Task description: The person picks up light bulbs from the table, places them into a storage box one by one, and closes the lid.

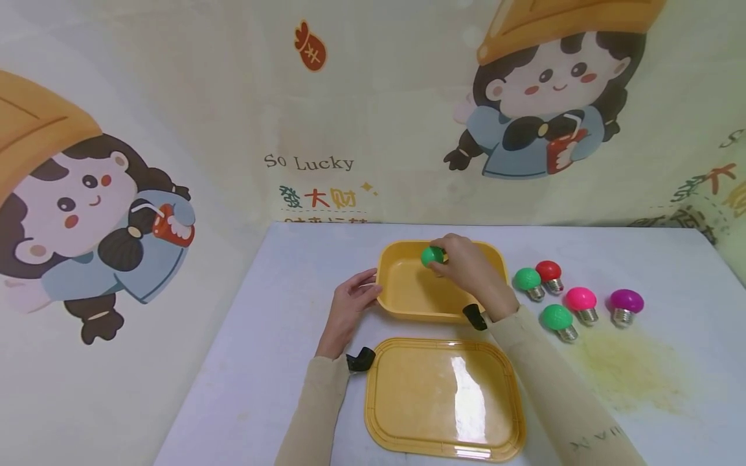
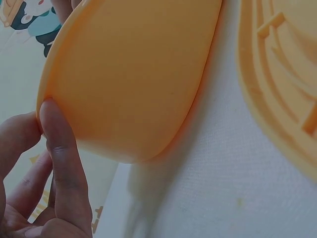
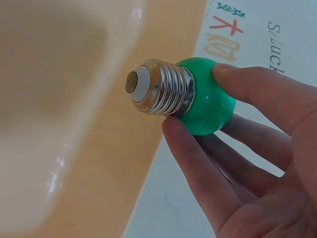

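Observation:
A yellow plastic box (image 1: 402, 285) stands near the middle of the table. My left hand (image 1: 350, 307) pinches its left rim, with the thumb (image 2: 60, 148) on the outer wall in the left wrist view. Over the box, my right hand (image 1: 469, 262) holds a green light bulb (image 1: 431, 256) by its round part. In the right wrist view the bulb's silver screw base (image 3: 166, 87) points away from the palm, toward the inside of the box. Some of the fingers behind the bulb are hidden.
A yellow lid (image 1: 419, 401) lies flat in front of the box. To the right are two green bulbs (image 1: 557, 317), a red bulb (image 1: 548, 270), a pink bulb (image 1: 581, 299) and a purple bulb (image 1: 626, 301). A patterned cloth wall (image 1: 396, 116) rises behind the table.

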{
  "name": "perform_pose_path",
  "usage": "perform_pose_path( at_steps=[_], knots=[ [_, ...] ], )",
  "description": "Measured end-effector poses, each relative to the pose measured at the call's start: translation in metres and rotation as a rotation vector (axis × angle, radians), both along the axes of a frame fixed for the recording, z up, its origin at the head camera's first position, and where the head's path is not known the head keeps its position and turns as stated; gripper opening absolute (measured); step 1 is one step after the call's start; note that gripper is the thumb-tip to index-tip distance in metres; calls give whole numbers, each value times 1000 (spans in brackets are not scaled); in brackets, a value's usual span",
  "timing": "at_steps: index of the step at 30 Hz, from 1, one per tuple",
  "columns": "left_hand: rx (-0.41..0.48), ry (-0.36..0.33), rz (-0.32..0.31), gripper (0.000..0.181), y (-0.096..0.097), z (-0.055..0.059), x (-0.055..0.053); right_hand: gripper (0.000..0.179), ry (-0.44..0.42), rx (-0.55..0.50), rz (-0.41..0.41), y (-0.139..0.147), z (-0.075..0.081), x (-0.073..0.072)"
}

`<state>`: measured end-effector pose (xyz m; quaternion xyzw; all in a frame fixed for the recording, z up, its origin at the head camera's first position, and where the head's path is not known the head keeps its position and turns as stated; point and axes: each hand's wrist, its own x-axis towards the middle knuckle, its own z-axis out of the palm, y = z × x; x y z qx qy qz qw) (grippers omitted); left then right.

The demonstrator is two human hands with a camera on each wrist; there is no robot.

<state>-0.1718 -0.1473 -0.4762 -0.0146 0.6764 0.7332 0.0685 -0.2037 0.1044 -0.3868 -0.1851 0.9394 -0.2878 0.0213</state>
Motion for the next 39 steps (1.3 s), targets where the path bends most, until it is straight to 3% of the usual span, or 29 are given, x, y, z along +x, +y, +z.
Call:
perform_pose_path(
  at_steps=[9,19,30,39],
  knots=[
    [-6,-1,4,44,0,-1,0,41,-91,-14,-2,-10,-3,-6],
    [0,-6,13,42,0,-3,-1,44,-101,17,-1,-23,-8,-13],
    [-10,-8,17,44,-2,-4,-2,37,-107,58,14,-38,-9,-19],
    [10,-1,10,41,0,-5,-3,23,-133,27,74,-41,-13,-29]
  ],
)
